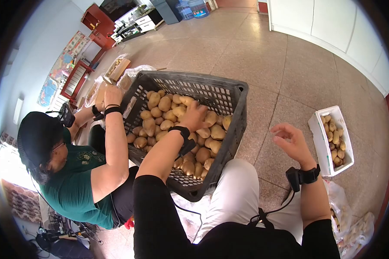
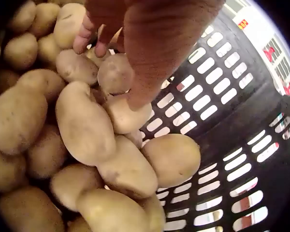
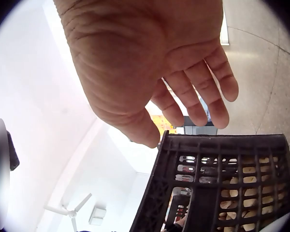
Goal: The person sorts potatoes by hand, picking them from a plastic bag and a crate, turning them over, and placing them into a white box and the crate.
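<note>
My left hand [image 1: 196,115] is down among the potatoes [image 1: 149,126] in a black plastic crate [image 1: 235,125], near its far side. The left wrist view shows my thumb [image 2: 140,92] touching a pale potato [image 2: 128,114], while the fingertips reach over others, spread apart from the thumb. To the right of the crate, my right hand [image 1: 291,141] hangs in the air with loosely bent fingers and nothing in it. Its bare palm [image 3: 150,53] appears in the right wrist view, above the crate's slotted wall [image 3: 222,179].
A white foam box [image 1: 349,149] of potatoes stands on the floor at right, with plastic bags [image 1: 354,233] below it. Another person [image 1: 80,168] sits at left, arms reaching beside the crate toward bags and a cardboard box [image 1: 118,70]. A cable [image 1: 281,210] crosses my lap.
</note>
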Tool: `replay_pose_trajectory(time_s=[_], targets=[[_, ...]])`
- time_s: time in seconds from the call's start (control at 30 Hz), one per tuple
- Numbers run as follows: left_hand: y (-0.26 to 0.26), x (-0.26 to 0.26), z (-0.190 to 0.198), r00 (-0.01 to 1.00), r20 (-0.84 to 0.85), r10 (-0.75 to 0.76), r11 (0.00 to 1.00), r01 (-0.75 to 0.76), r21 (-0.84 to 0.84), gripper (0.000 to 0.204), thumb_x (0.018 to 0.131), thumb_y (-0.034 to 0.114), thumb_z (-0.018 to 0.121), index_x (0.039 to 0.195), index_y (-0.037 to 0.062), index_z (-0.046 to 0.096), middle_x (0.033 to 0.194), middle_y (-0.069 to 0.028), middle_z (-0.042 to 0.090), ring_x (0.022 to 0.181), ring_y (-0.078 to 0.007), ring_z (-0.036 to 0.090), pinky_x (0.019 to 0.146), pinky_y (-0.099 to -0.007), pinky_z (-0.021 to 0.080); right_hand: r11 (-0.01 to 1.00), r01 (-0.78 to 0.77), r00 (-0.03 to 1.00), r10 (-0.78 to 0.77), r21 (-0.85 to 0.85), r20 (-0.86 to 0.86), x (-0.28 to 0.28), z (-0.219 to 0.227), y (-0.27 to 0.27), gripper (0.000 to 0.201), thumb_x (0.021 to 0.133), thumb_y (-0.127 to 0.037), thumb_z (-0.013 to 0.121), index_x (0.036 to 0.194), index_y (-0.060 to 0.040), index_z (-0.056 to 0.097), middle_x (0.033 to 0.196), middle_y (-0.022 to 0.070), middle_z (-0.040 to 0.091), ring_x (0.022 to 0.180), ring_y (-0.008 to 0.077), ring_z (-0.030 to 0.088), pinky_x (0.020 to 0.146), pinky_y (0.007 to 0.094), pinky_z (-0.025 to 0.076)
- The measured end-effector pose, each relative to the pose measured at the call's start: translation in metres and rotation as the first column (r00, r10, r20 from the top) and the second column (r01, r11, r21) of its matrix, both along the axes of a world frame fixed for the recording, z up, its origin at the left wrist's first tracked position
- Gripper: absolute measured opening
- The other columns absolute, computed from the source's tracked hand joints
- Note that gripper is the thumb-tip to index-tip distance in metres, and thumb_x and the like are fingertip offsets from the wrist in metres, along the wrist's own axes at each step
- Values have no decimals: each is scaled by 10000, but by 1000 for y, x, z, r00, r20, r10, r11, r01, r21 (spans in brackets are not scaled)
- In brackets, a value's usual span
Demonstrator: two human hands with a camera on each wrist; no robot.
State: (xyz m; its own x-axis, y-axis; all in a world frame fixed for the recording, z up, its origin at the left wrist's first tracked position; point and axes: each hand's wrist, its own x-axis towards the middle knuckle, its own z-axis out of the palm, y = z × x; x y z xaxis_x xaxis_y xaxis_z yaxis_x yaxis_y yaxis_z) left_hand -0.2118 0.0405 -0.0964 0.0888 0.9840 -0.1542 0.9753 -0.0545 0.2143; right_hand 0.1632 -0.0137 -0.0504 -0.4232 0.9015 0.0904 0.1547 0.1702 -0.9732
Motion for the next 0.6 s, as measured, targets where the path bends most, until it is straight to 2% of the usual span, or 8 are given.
replay_pose_trajectory(time_s=[0.07, 0.23, 0.3, 0.33, 0.4, 0.5, 0.53, 0.6], targets=[[-4, 0, -13, 949, -171, -265, 963, 270, 6, 829, 562, 335, 798, 1252, 111, 397, 1363, -181, 266, 1150, -432, 405, 910, -452, 431, 999, 34, 999, -34, 34, -1, -2, 2, -1, 215, 756, -107, 650, 943, -24, 585, 736, 8, 573, 677, 70, 523, 624, 213, 425], [-10, 15, -4, 931, -321, -172, 985, 170, -34, 915, 524, 352, 825, 1277, 133, 353, 1382, -184, 220, 1196, -417, 374, 923, -430, 430, 998, 33, 999, -33, 55, -11, -4, -1, -1, 213, 748, -102, 651, 933, -18, 587, 752, 12, 576, 680, 79, 528, 624, 219, 427], [-5, 12, -2, 917, -323, -236, 970, 200, -142, 873, 535, 346, 822, 1258, 126, 385, 1389, -186, 206, 1215, -413, 352, 931, -439, 420, 997, 37, 999, -35, 68, -23, -3, -1, -2, 213, 745, -101, 652, 930, -17, 588, 759, 15, 577, 682, 81, 530, 623, 220, 428], [-6, 9, 0, 917, -323, -234, 970, 198, -141, 873, 535, 346, 822, 1258, 126, 385, 1389, -186, 206, 1215, -413, 352, 931, -439, 420, 997, 36, 999, -35, 68, -15, -2, -1, -2, 215, 744, -101, 652, 932, -17, 588, 766, 16, 581, 686, 81, 535, 623, 220, 429], [-10, 3, 8, 877, -324, -355, 931, 300, -207, 801, 552, 318, 819, 1228, 119, 438, 1409, -198, 166, 1231, -411, 336, 944, -431, 408, 997, 36, 999, -36, 70, -7, 0, 1, -2, 218, 743, -101, 652, 933, -17, 587, 774, 18, 584, 690, 82, 540, 623, 221, 430], [-18, 16, 15, 830, -432, -354, 928, 253, -274, 722, 569, 298, 812, 1191, 116, 491, 1430, -213, 115, 1246, -413, 317, 965, -437, 384, 996, 33, 999, -33, 85, 5, 2, 1, -3, 221, 740, -101, 652, 934, -18, 587, 790, 19, 592, 698, 86, 551, 623, 222, 433], [-20, 17, 12, 830, -432, -353, 928, 252, -274, 722, 569, 298, 812, 1191, 116, 491, 1430, -213, 115, 1246, -413, 317, 965, -437, 384, 997, 33, 999, -33, 74, 6, 2, 1, -3, 222, 739, -102, 652, 934, -20, 586, 795, 19, 596, 700, 89, 556, 622, 222, 434], [-23, 15, 0, 848, -449, -281, 959, 231, -164, 662, 588, 291, 801, 1153, 84, 524, 1438, -222, 87, 1261, -412, 294, 988, -453, 353, 998, 31, 999, -32, 63, 9, 2, 1, -2, 222, 738, -103, 652, 934, -22, 586, 800, 19, 599, 702, 91, 561, 622, 223, 436]])
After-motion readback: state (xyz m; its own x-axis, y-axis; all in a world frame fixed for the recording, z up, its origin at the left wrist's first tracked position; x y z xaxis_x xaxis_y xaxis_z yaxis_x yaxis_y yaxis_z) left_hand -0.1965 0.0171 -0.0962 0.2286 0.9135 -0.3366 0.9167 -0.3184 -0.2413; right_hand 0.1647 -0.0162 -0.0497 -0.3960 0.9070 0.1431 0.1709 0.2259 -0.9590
